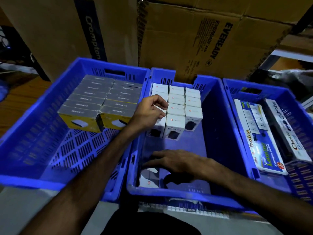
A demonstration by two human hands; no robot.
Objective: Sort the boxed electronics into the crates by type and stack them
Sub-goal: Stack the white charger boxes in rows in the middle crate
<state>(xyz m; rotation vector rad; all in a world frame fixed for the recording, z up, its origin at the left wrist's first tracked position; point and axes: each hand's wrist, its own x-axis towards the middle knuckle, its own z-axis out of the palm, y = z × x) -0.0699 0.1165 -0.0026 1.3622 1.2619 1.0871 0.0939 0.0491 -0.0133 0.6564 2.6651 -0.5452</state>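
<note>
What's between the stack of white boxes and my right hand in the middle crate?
In the head view, only bare blue crate floor lies between the white boxes and the right hand.

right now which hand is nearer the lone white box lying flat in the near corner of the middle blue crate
Right. The right hand hovers just above the lone white box, fingers over its far edge. The left hand is farther back, at the standing white boxes.

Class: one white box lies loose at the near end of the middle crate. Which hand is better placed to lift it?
The right hand: it hovers just above the loose white box; the left hand is up at the stacked white boxes.
</note>
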